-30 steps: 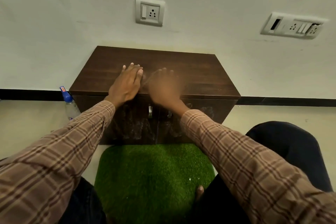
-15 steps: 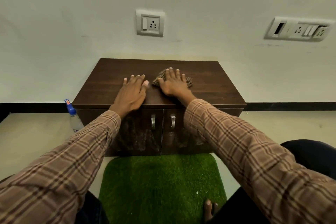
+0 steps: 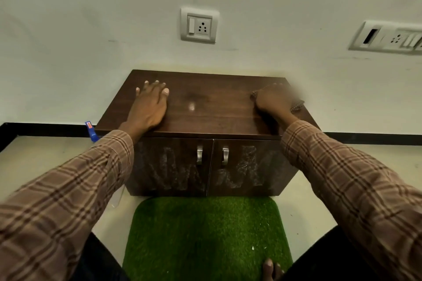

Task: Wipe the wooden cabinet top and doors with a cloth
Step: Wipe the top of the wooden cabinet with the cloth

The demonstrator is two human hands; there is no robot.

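- Right hand (image 3: 272,101) swept the brown knitted cloth (image 3: 296,105) from centre to right end of dark wooden cabinet top (image 3: 212,112); blurred, pressing it, grip unclear
- Left hand (image 3: 148,105) shifted left, flat and released, bracing
- Top nearly covered; smeared dusty cabinet doors (image 3: 173,166) not yet wiped

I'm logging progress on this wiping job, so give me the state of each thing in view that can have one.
cabinet top: bare, glossy, both hands on it.
cabinet doors: both closed, streaked with whitish smears.
cloth: under the right hand, near the right end of the top.
left hand: flat on the top.
right hand: blurred, pressing the cloth.
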